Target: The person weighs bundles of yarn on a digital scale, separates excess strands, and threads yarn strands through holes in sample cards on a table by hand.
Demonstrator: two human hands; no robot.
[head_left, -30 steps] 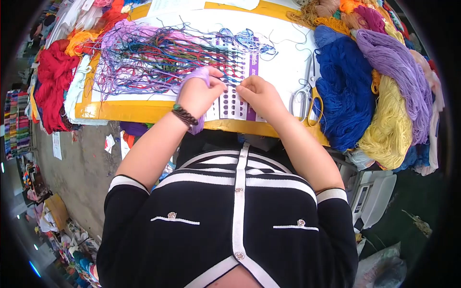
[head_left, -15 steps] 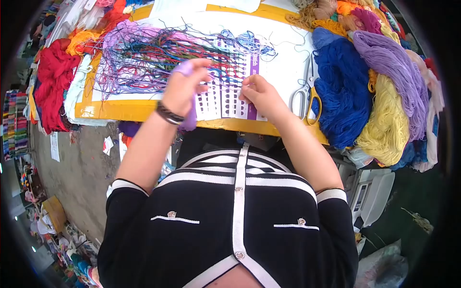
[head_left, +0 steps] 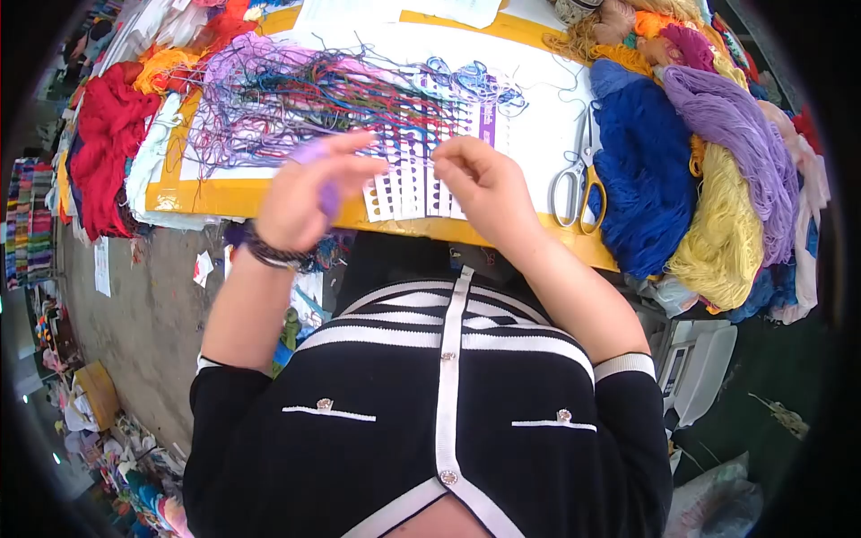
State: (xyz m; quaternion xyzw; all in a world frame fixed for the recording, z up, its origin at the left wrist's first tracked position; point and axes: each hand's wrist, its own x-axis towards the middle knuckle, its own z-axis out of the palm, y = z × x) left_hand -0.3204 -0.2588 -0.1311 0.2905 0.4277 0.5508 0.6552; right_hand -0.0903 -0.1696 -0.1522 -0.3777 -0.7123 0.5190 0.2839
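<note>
Lilac thread hangs looped about my left hand, which is smeared by motion at the left of the cards, its fingers reaching right. My right hand pinches thumb and forefinger together over the cards; a faint pale strand seems to run between the two hands. Under them lie white punched thread cards, one with a purple printed band. Many coloured threads are knotted through the card holes and trail left in a tangled spread.
Gold-and-white handled scissors lie right of the cards. Beyond them are blue, yellow and lilac yarn hanks. Red yarn piles at the left. Yellow tape edges the white work board.
My left hand has moved left and down toward me, with the lilac thread still on it. My right hand has shifted slightly, its fingers closer together. The view has shifted a little.
</note>
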